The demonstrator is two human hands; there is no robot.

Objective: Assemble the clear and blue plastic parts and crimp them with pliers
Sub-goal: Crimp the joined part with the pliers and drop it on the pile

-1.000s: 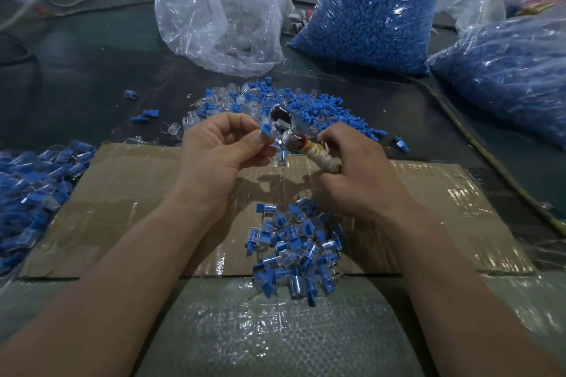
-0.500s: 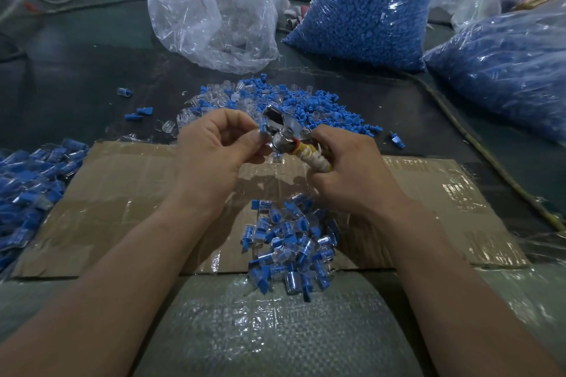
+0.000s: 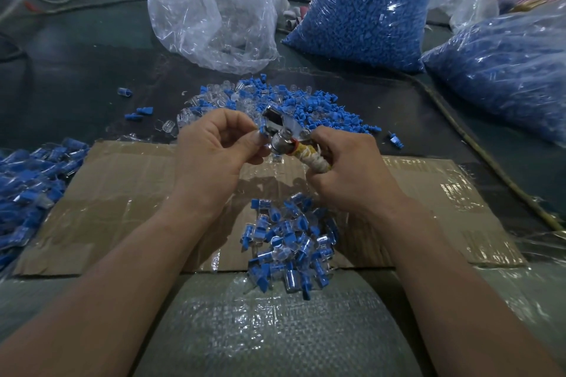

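Observation:
My left hand (image 3: 214,150) pinches a small blue and clear plastic part (image 3: 262,131) between thumb and fingers, right at the metal jaws of the pliers (image 3: 280,128). My right hand (image 3: 343,171) grips the pliers' tape-wrapped handles. Both hands hover above a cardboard sheet (image 3: 122,193). Below them lies a pile of assembled blue-and-clear parts (image 3: 288,239). Behind the hands a heap of loose blue and clear parts (image 3: 306,107) is spread on the dark table.
A clear bag (image 3: 214,9) stands at the back, with big bags of blue parts (image 3: 364,6) beside it and at the right (image 3: 505,70). More assembled parts (image 3: 27,184) lie at the left edge. A woven sack (image 3: 260,324) covers the near side.
The hands stay together at the pliers. The part in my left fingers now sits tighter against the jaws; the view has shifted slightly.

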